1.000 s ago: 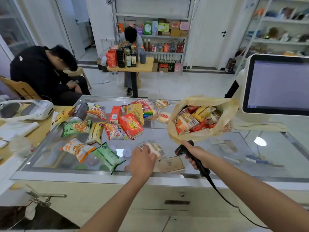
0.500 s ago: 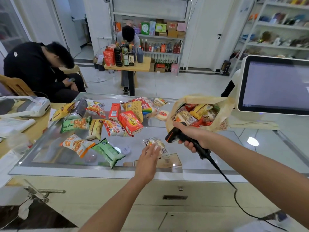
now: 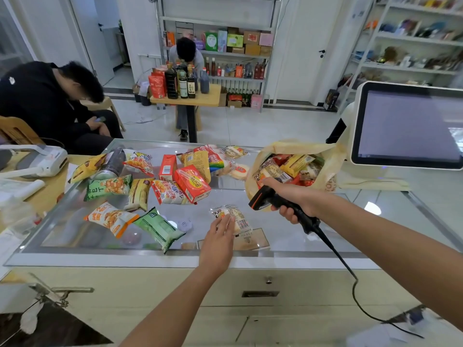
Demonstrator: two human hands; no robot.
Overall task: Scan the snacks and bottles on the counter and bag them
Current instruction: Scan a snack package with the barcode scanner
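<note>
Indoors, cluttered glass counter (image 3: 283,234) before shop shelves (image 3: 225,53); left hand (image 3: 218,244) flat on wrapped snack (image 3: 240,219), right hand (image 3: 298,199) round scanner (image 3: 263,200).

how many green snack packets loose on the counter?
2: left green packet further back on the left; front green packet near the front edge. More may be buried.

A white-framed monitor (image 3: 411,123) with a pale screen stands at the right edge of the frame, and white shelves (image 3: 413,38) of blurred goods fill the upper right. At the left a person in black (image 3: 42,103) sits bowed on a wooden chair (image 3: 17,131), a white device (image 3: 42,160) just below them. In the upper middle another person (image 3: 186,52) sits behind a small wooden table (image 3: 200,97) crowded with dark bottles (image 3: 171,81), before a metal rack (image 3: 235,43) of boxes.
</note>
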